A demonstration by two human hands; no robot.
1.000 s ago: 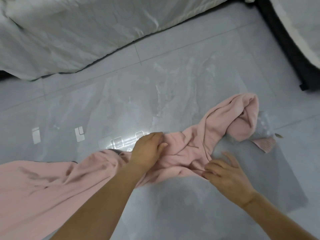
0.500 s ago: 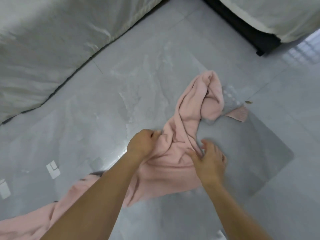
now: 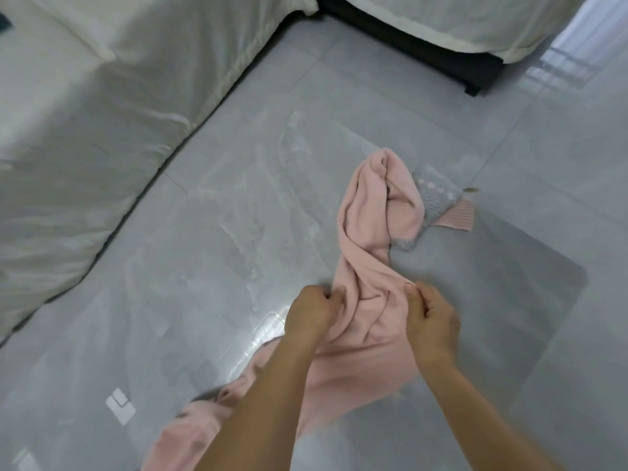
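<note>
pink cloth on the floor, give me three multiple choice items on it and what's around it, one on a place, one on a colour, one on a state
1. Where does the grey dotted cloth lie?
A. on a chair
B. on the floor, next to the far end of the pink cloth
C. in a basket

2. What colour is the cloth in the hands?
A. blue
B. green
C. pink

3. What are the left hand and right hand doing?
A. both grip the pink cloth
B. both lie flat on the floor
C. both are lifted clear of it

Answers:
1 B: it lies on the tiles by the bunched far end.
2 C: the fabric is pale pink all along.
3 A: the fingers of both hands curl into its folds.
</note>
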